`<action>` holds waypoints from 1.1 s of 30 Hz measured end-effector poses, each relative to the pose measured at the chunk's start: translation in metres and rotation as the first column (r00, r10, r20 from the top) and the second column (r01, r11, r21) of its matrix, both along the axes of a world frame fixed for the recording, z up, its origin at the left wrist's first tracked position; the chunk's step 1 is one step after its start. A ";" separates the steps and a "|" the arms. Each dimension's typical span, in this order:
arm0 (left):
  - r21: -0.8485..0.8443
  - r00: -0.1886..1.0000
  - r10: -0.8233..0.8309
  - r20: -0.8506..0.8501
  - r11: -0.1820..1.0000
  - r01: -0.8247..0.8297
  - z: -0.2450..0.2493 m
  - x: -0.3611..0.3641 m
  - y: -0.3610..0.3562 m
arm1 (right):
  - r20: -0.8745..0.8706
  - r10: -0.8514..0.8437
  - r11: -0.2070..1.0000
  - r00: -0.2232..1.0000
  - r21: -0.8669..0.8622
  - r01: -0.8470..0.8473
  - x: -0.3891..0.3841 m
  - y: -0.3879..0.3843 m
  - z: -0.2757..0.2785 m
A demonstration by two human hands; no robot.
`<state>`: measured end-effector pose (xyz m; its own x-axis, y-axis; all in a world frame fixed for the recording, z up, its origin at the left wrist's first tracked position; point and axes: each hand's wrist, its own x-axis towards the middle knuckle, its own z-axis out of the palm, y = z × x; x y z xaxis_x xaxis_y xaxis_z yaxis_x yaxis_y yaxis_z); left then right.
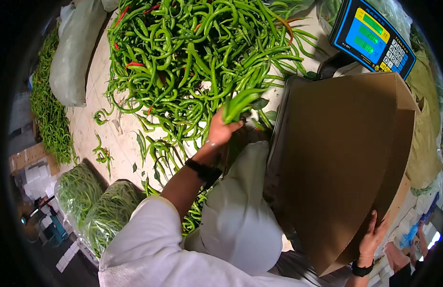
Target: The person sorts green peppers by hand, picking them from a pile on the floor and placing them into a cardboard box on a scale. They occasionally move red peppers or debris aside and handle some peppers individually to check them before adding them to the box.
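My left hand (pixel 220 129) is closed around a bunch of long green chili peppers (pixel 241 104), slightly blurred, at the near edge of a large pile of green chili peppers (pixel 197 57). A few red ones are mixed into the pile. On the right, a brown cardboard box (pixel 336 158) stands tilted beside my leg, its inside mostly hidden from this angle. My right hand (pixel 372 237) grips the box at its lower right edge, fingers against the cardboard.
A digital scale display (pixel 373 38) with lit green numbers stands behind the box. Clear bags of green peppers (pixel 111 210) sit at lower left. More peppers (pixel 49 100) lie along the far left, beside a pale plastic sack (pixel 72 57). Another person's arm (pixel 397 258) shows at lower right.
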<state>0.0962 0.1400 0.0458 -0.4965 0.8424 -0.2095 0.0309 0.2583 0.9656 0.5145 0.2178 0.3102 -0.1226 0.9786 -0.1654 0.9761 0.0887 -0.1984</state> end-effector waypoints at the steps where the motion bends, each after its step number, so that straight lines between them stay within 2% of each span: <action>1: 0.007 0.963 0.047 0.264 0.999 -0.050 0.008 -0.005 -0.016 | -0.015 -0.004 1.000 1.000 -0.010 0.003 0.000 0.000 0.000; 3: 0.037 0.807 0.196 0.557 0.965 -0.260 0.026 -0.016 -0.039 | 0.006 -0.007 1.000 1.000 -0.006 0.007 0.002 0.001 0.000; 5: 0.135 0.557 0.077 0.827 0.934 -0.330 0.046 -0.033 -0.054 | 0.037 -0.019 1.000 0.999 -0.009 0.020 0.009 -0.002 -0.002; 7: 0.158 0.557 0.031 0.830 0.944 -0.289 0.061 -0.051 -0.067 | 0.151 0.025 0.992 0.988 0.116 -0.043 0.017 -0.006 -0.009; 10: 0.362 0.574 -0.156 0.803 0.894 -0.264 0.097 -0.071 -0.065 | 0.070 -0.001 0.999 0.998 0.054 -0.003 0.008 -0.004 -0.006; 12: 0.497 0.585 -0.280 0.761 0.832 -0.248 0.127 -0.076 -0.054 | 0.111 0.007 0.998 0.994 0.068 -0.015 0.007 -0.009 -0.006; 13: 0.521 0.654 -0.350 0.671 0.850 -0.080 0.136 -0.087 -0.049 | 0.147 0.014 0.995 0.989 0.098 -0.028 0.005 -0.008 -0.006; 14: 0.310 0.727 -0.230 0.647 0.950 0.025 0.144 -0.091 -0.043 | 0.147 0.017 0.994 0.989 0.101 -0.032 0.006 -0.008 -0.007; 15: 0.067 0.800 -0.119 0.588 0.993 0.099 0.147 -0.093 -0.040 | 0.147 0.033 0.996 0.989 0.083 -0.046 0.009 -0.009 -0.007; 16: -0.056 0.842 -0.111 0.528 0.985 0.165 0.137 -0.097 -0.035 | 0.145 0.047 0.996 0.988 0.070 -0.057 0.010 -0.007 -0.007; 17: -0.104 0.797 -0.118 0.592 0.970 0.221 0.125 -0.102 -0.039 | 0.145 0.046 0.995 0.988 0.081 -0.058 0.007 -0.004 -0.005; 19: -0.145 0.784 -0.031 0.620 0.977 0.154 0.125 -0.099 -0.053 | -0.019 0.049 0.999 0.999 0.020 -0.049 -0.003 -0.003 -0.002; 20: -0.118 0.682 0.035 0.730 0.990 0.075 0.128 -0.095 -0.061 | -0.013 0.048 0.999 0.999 0.012 -0.048 -0.001 -0.004 -0.003; 21: -0.084 0.622 -0.022 0.782 0.987 0.140 0.127 -0.099 -0.068 | 0.022 0.058 0.997 0.998 0.050 -0.059 0.001 -0.005 -0.005; 23: -0.182 0.638 0.024 0.770 0.966 0.183 0.117 -0.100 -0.071 | 0.048 0.080 0.992 0.996 0.092 -0.084 0.002 -0.005 -0.007; 24: -0.215 0.733 -0.032 0.680 0.946 0.241 0.117 -0.099 -0.059 | 0.040 0.099 0.991 0.994 0.089 -0.102 0.002 -0.004 -0.007; 27: -0.170 0.814 -0.025 0.580 0.974 0.151 0.092 -0.088 -0.017 | 0.068 0.115 0.987 0.991 0.103 -0.121 0.001 -0.005 -0.005; 29: -0.174 0.982 -0.090 0.165 0.978 0.119 0.061 -0.082 0.020 | 0.101 0.119 0.984 0.988 0.122 -0.131 0.000 -0.003 -0.005; 31: -0.136 0.997 -0.056 0.052 0.989 0.063 0.043 -0.068 0.062 | 0.024 0.069 0.996 0.997 0.056 -0.070 0.003 -0.003 -0.004; 33: -0.130 0.945 -0.111 -0.307 0.989 0.074 0.022 -0.049 0.099 | 0.077 0.062 0.996 0.995 0.054 -0.067 0.008 -0.007 -0.007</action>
<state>0.0467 0.2391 0.0680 -0.4737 0.8670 -0.1544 0.3548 0.3484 0.8676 0.5225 0.2107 0.3033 -0.1750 0.9771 -0.1212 0.9799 0.1609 -0.1176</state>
